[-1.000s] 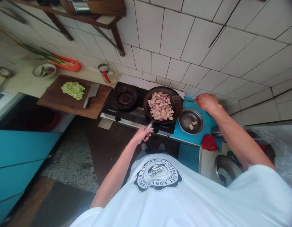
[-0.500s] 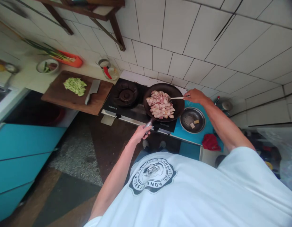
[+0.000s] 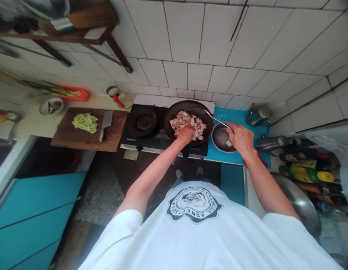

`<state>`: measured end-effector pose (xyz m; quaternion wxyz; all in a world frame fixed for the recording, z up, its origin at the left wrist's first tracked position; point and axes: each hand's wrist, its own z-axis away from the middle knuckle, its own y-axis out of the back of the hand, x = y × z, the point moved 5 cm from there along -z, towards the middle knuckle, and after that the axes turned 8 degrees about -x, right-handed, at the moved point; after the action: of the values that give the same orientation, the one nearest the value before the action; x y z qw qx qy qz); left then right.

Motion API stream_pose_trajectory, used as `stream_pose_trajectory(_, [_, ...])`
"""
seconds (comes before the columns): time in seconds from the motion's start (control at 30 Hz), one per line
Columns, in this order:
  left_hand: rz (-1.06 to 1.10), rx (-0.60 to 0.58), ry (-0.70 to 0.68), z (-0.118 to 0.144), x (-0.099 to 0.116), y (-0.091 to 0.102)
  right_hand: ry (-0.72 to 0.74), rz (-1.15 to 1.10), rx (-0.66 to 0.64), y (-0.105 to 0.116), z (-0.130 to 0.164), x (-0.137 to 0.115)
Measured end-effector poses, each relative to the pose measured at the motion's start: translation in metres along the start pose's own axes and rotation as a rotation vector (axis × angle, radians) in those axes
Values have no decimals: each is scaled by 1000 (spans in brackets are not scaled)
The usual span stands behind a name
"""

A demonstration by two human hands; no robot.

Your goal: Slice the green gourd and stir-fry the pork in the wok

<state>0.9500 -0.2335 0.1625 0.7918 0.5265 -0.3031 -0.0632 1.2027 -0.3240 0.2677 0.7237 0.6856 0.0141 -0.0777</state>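
A dark frying pan (image 3: 169,112) on the right burner holds many chunks of pale pink meat (image 3: 200,127). My left hand (image 3: 185,134) reaches over the pan's near rim, its curled fingers down at the meat; whether a piece is between them is hidden. My right hand (image 3: 243,138), closed, grips the thin handle of a metal spatula (image 3: 219,120). The spatula slants left to the pan's right side, its tip hard to make out. Below the right hand stands a metal bowl (image 3: 217,144) with a small pale piece in it.
On the left, a wooden cutting board (image 3: 67,137) bears sliced green vegetable (image 3: 85,123) and a cleaver (image 3: 106,119). A bare burner (image 3: 142,122) lies beside the pan. Metal flasks (image 3: 259,116) and bottles (image 3: 306,173) crowd the right. A wooden shelf (image 3: 117,52) juts out above.
My left hand has let go of the pan's handle and moved up into the pan. My right hand has drawn right and nearer me with the spatula, above the bowl. The view has shifted.
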Motion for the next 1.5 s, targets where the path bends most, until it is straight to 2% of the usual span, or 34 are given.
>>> stream_pose_trajectory(0.07, [-59, -63, -2, -17, -3, -11, -30, -133, 66, -9, 18, 14])
stream_pose_trajectory(0.17, [-28, -73, 8, -18, -17, -21, -56, -338, 143, -25, 45, 38])
stream_pose_trajectory(0.3, [215, 86, 9, -4, -37, -12, -98, -577, 240, -48, 74, 61])
stream_pose_trajectory(0.4, [442, 254, 56, 0, -36, -1, -166, -700, 315, -61, 87, 72])
stream_pose_trajectory(0.47, [595, 327, 41, -5, -18, 1, -216, -771, 363, -68, 91, 79])
stream_pose_trajectory(0.6, [673, 313, -75, -31, 47, -9, -288, -887, 441, -73, 93, 94])
stream_pose_trajectory(0.7, [785, 269, -112, -57, 94, -28, -348, -887, 467, -69, 97, 108])
stream_pose_trajectory(0.8, [928, 205, -85, -83, 129, -53, -414, -860, 459, -64, 106, 122])
stream_pose_trajectory(0.93, [942, 156, -52, -107, 165, -83, -491, -852, 458, -67, 120, 141])
stream_pose_trajectory(1.0, [882, 120, -52, -107, 177, -93, -511, -848, 467, -71, 125, 147])
stream_pose_trajectory(1.07, [832, 82, -52, -97, 181, -99, -509, -847, 467, -75, 128, 151])
stream_pose_trajectory(1.17, [813, 47, -64, -58, 174, -91, -484, -834, 428, -75, 124, 152])
stream_pose_trajectory(1.27, [791, 92, -81, 3, 145, -63, -396, -729, 314, -57, 106, 145])
stream_pose_trajectory(1.33, [712, 169, -44, 47, 111, -38, -292, -582, 203, -33, 86, 132])
stream_pose_trajectory(1.4, [579, 283, 84, 86, 70, -14, -187, -397, 78, -5, 60, 112])
stream_pose_trajectory(1.5, [425, 364, 257, 123, 16, 9, -101, -107, -97, 29, 19, 75])
